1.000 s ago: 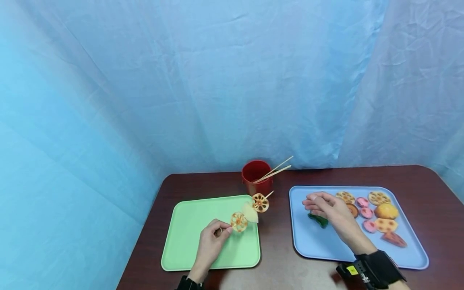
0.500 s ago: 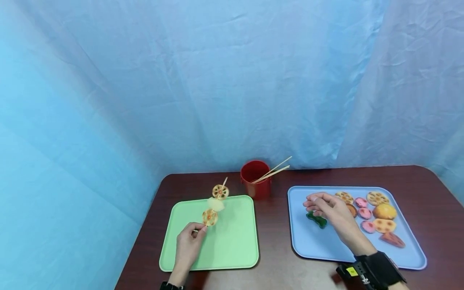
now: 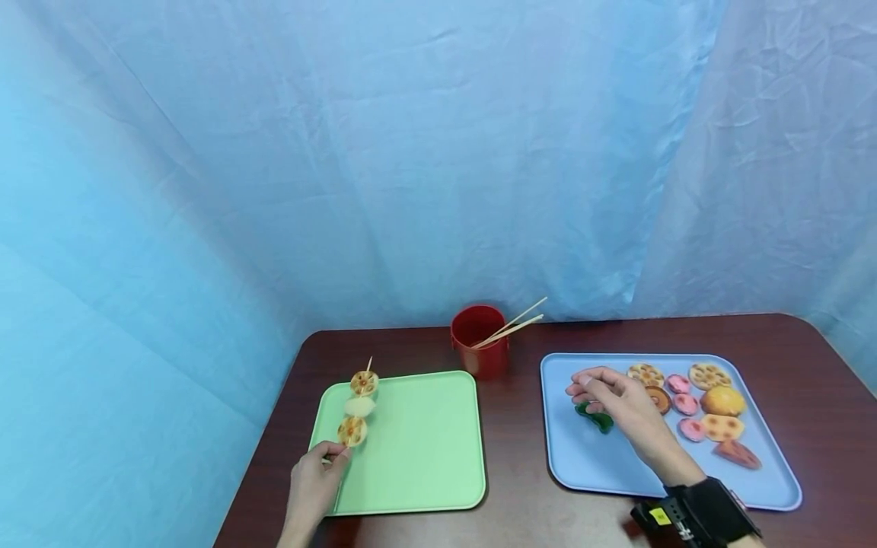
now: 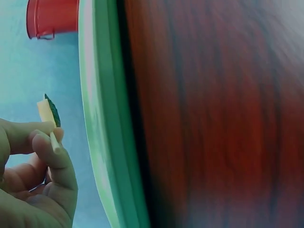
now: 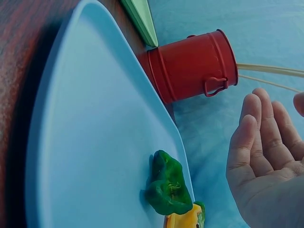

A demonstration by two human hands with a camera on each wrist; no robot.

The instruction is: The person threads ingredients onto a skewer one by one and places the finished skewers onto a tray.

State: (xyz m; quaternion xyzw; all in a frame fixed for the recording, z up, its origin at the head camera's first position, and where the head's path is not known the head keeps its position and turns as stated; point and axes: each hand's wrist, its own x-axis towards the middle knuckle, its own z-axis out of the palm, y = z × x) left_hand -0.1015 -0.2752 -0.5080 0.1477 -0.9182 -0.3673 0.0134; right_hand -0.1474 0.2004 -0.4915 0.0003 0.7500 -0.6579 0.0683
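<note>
**Skewer of three pieces over the green tray**

No readable writing is showing anywhere; only a small yellow tag is sitting on the black wrist strap (image 3: 699, 516), too small to make out.

The left hand (image 3: 311, 487) is pinching the bare end of one skewer (image 3: 358, 407) between thumb and curled fingers. The stick is carrying three pieces: two round lotus slices with holes and a pale piece between them. It is lying along the left edge of the green tray (image 3: 418, 449), its tip pointing away from the person.

The right hand (image 3: 617, 403) is hovering over the left part of the blue tray (image 3: 589, 464), fingers loosely bent and gripping nothing, just above one green pepper piece (image 3: 594, 417). In the right wrist view the palm (image 5: 263, 161) is lying open beside that pepper.

Right of the green tray, one red cup (image 3: 479, 341) is holding two sticks (image 3: 510, 327). The blue tray is carrying about nine further food pieces: lotus slices, pink slices, an orange lump and a red wedge.
</note>
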